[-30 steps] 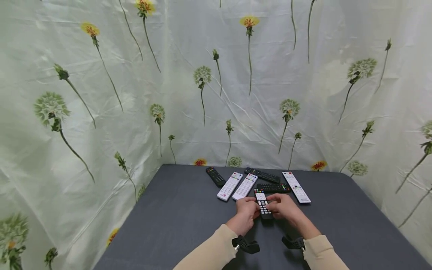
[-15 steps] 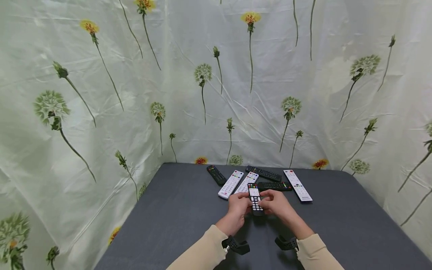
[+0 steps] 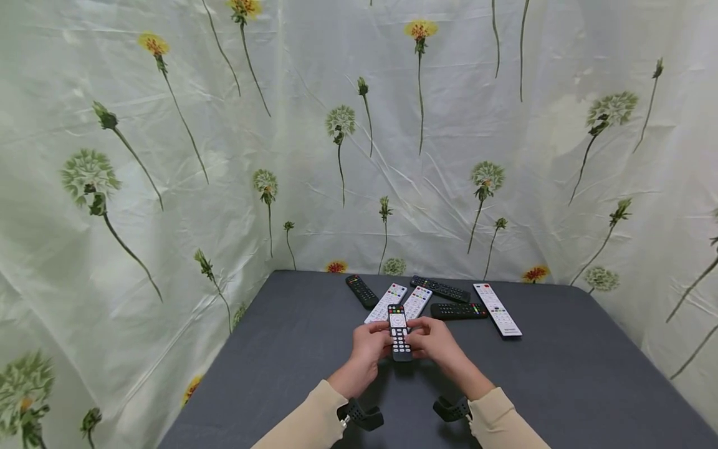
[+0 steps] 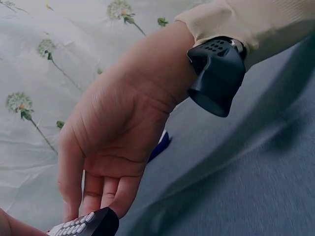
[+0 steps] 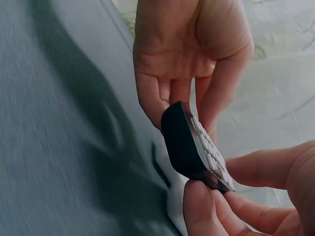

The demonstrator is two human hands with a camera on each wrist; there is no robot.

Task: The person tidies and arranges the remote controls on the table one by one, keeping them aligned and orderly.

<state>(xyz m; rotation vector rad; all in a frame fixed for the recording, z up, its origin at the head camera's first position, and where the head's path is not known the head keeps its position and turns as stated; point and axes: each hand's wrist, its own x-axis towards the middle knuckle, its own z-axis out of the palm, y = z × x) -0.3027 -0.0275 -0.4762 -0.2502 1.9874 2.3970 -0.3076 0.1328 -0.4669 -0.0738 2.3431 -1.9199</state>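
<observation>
Head view: pinches the held remote between left hand and right hand, one along each long side, buttons facing up and coloured keys at the far end. Seems lifted clear of the worktop, to judge by the shadow below. Has just shifted leftward with both hands over the last second: away from the crosswise black remote, now in full sight, to a place before the left white remote and the middle white remote, hiding parts of their near ends. Farther back, includes the rear black remote and left black remote; to the right, the right white remote, just beside the crosswise one. Probably amounts to bringing the held remote round under two-handed control, with release not yet made.

Left wrist view: shows the left hand from the palm side, fingers reaching down to the held remote, at the lower edge. Cuts off much of the grip.

Right wrist view: turns the held remote's black end toward the camera. Grips the near side between right thumb and fingers, the far side with bent left fingers.
</observation>
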